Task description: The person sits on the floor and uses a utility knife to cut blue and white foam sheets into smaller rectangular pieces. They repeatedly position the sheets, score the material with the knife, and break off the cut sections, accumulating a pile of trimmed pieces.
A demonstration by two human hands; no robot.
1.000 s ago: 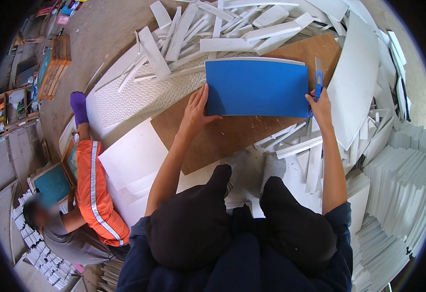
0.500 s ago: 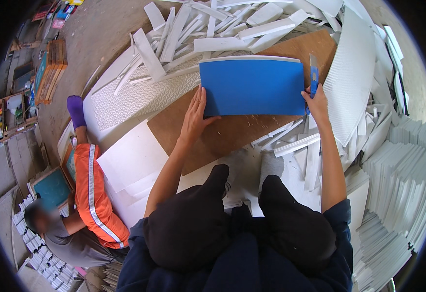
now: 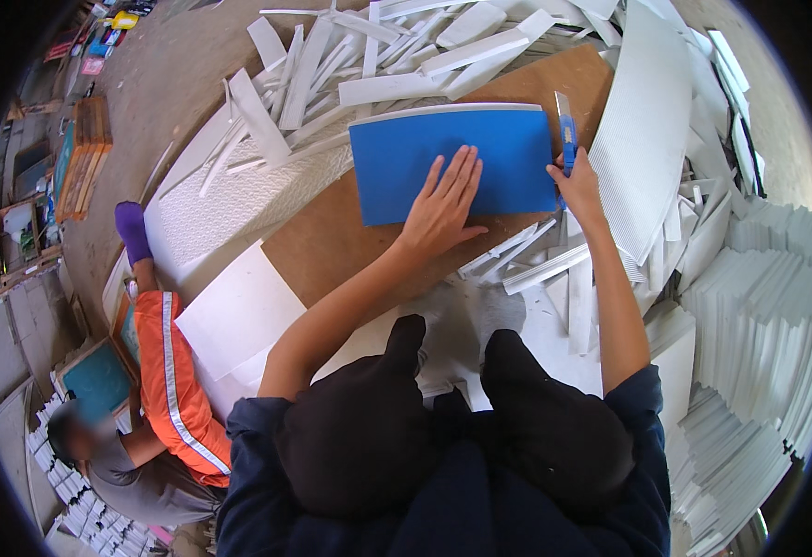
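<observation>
A blue rectangular sheet [image 3: 508, 148] rests over a white sheet [image 3: 443, 109], whose edge shows along its far side. Both lie on a brown board [image 3: 318, 241] in front of me. My left hand [image 3: 443, 200] is spread flat on the blue sheet, left of its middle, with nothing in it. By the sheet's right edge, my right hand [image 3: 576, 183] grips a blue utility knife [image 3: 567, 139] with its blade out, pointing away from me. Some fingers of that hand meet the sheet's right edge.
White foam strips and offcuts [image 3: 383, 90] are heaped beyond the board. A ribbed white sheet [image 3: 647, 139] leans at the right, near tall stacks of white sheets [image 3: 749, 316]. White panels [image 3: 239, 311] lie at the left, where a person in orange trousers [image 3: 169, 371] sits.
My left hand has moved from the blue sheet's left edge onto its surface, rightward. The right hand still holds the knife at the right edge. The whole view has shifted slightly.
</observation>
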